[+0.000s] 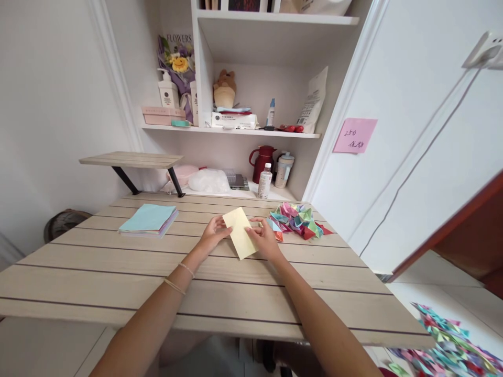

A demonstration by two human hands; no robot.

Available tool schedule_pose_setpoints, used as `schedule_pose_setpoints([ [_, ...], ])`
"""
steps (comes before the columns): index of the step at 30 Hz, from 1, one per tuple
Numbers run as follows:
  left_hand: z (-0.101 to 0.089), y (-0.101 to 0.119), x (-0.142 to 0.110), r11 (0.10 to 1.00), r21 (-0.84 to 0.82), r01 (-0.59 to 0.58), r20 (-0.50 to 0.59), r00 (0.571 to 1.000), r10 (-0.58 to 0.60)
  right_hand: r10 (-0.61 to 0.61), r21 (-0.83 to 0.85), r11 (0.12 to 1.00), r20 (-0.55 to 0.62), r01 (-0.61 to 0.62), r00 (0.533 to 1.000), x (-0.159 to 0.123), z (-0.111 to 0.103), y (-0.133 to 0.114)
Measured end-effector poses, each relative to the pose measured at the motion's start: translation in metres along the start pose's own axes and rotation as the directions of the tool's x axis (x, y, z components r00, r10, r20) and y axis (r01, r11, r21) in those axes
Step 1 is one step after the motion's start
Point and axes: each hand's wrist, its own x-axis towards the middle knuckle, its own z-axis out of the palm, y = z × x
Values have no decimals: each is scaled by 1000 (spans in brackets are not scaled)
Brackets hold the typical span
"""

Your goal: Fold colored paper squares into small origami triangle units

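Note:
A pale yellow sheet of paper (240,236) is held tilted above the wooden table, between my two hands. My left hand (214,232) pinches its left edge, thumb on the near face and fingers behind. On the right edge my right hand (264,238) grips it the same way, its thumb lying on the paper. Just beyond my right hand lies a pile of folded coloured paper pieces (296,217). To the left rests a stack of coloured paper sheets (148,219) with a light blue one on top.
A small raised shelf (131,159) on black legs stands at the table's back left. Behind the table (220,293), a bottle (264,180) and a red jug (262,162) stand in the shelving. More folded paper pieces (451,343) lie on the floor at the right.

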Motion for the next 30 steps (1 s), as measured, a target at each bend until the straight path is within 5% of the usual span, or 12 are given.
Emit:
schedule_pose_setpoints([
  [4, 1, -5, -4, 974, 66, 219, 236, 945, -228, -20, 15, 1000, -4, 20, 1000, 1, 0, 0],
  [9, -4, -9, 0, 975, 9, 220, 115, 969, -219, -117, -160, 978, 123, 136, 985, -1, 1, -2],
  [15, -13, -8, 6, 984, 72, 164, -11, 986, -164, -149, -252, 932, 389, 261, 909, -5, 0, -11],
  [25, -7, -3, 0, 980, 91, 180, 81, 979, -187, -204, -297, 911, 276, 285, 939, 3, -11, -7],
  [30, -8, 3, -2, 975, 74, 208, 200, 955, -218, -157, -287, 936, 175, 203, 972, 5, -14, -4],
])
